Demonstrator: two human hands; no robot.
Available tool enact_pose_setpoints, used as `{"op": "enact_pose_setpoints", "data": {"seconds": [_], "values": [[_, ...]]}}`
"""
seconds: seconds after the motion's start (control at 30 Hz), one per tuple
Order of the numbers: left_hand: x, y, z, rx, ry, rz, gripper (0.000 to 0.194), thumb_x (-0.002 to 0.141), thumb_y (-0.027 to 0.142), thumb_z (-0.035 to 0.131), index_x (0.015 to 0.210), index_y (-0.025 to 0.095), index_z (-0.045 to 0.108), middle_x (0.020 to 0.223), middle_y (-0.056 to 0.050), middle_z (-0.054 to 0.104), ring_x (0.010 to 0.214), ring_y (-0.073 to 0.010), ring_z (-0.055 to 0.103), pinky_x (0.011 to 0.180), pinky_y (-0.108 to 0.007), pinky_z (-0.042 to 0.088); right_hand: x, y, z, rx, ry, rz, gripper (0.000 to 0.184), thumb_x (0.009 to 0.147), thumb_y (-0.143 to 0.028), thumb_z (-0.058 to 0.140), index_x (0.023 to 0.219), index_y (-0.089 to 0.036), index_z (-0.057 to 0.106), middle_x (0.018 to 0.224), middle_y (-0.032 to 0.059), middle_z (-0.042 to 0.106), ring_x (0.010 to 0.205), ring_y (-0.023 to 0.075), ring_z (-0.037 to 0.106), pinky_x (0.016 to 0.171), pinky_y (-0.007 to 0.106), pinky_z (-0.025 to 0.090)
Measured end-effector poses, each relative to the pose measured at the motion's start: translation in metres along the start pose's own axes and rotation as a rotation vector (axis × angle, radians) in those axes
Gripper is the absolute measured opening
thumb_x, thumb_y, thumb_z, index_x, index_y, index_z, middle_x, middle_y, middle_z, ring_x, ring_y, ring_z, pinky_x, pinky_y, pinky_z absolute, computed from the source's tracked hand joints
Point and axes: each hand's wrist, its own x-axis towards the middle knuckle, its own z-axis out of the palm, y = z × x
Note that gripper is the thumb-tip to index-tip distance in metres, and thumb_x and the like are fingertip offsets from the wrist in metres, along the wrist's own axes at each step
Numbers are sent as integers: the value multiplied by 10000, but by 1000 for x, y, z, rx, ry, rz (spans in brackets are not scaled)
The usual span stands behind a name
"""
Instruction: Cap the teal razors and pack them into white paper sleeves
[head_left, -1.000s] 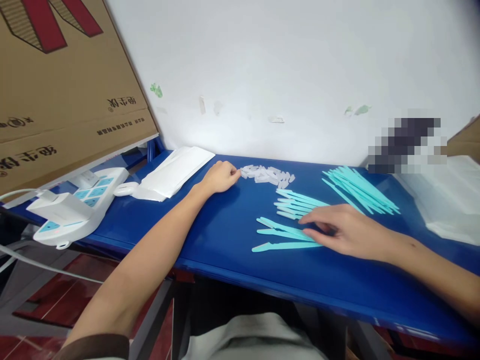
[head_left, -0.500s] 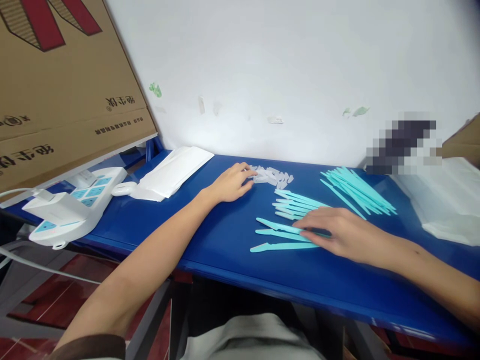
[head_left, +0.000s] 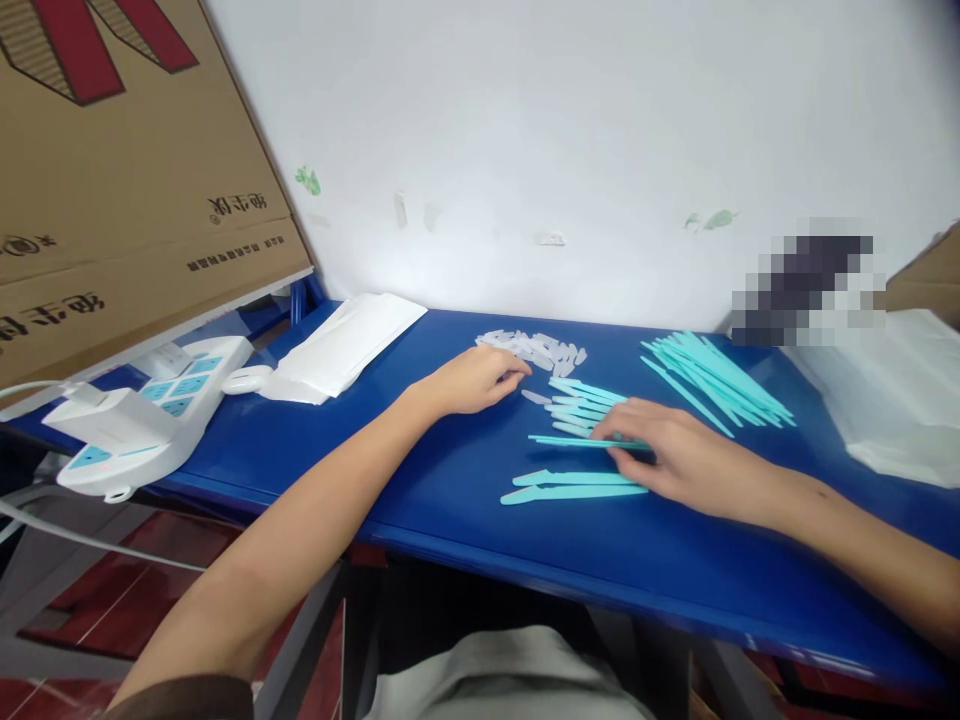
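My right hand (head_left: 667, 450) is closed on a turquoise eyebrow razor (head_left: 562, 440), seen edge-on and pointing left. Two more razors (head_left: 570, 487) lie below it on the blue table. Just above, a row of razors with clear caps on their ends (head_left: 581, 400) is partly covered by my right fingers. My left hand (head_left: 476, 380) has its fingers curled together in front of a heap of clear blade caps (head_left: 551, 350). One loose cap (head_left: 535, 397) shows just below its fingertips; whether the fingers hold anything is hidden.
A pile of turquoise razors (head_left: 712, 380) lies at the right, beside a white plastic bag (head_left: 892, 400). White packets (head_left: 352, 345) and a power strip (head_left: 169, 410) with chargers lie left. A cardboard box (head_left: 142, 190) stands behind the strip; a white wall (head_left: 525, 150) backs the table.
My left hand has moved slightly right and nearer from the cap heap, and one cap now shows apart from it. My right hand has raised one razor and turned it edge-on.
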Motion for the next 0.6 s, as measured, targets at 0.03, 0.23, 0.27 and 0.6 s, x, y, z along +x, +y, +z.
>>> {"op": "enact_pose_setpoints", "data": {"seconds": [0.03,0.23,0.27,0.6], "values": [[0,0,-1,-24,-2,15,311,1037,216,483,1164,186,765,1188,-84,788,1072,-234,736,963,-358,531,0,2,0,-8,22,-5,268,1009,-284,496,1082,-206,742,1021,107,769,948,273,722,817,424,589],[-2,1,-3,-217,39,97,286,969,156,523,1080,191,784,1094,-51,808,984,-185,747,904,-311,550,0,6,-2,-60,78,-4,302,1018,-306,495,1124,-220,765,960,105,766,892,280,715,742,406,576],[-3,2,-4,-223,74,87,257,938,163,554,1044,189,787,1058,-49,810,944,-188,747,881,-312,555,0,7,-2,-57,82,2,308,1018,-305,494,1130,-223,768,969,104,763,873,272,717,736,400,577],[-3,5,-7,60,-101,22,327,902,187,582,1173,178,765,1133,-102,760,964,-248,702,809,-341,511,3,8,-2,130,347,31,250,1035,-288,538,1140,-269,764,1027,95,759,888,254,724,731,387,576]]}}
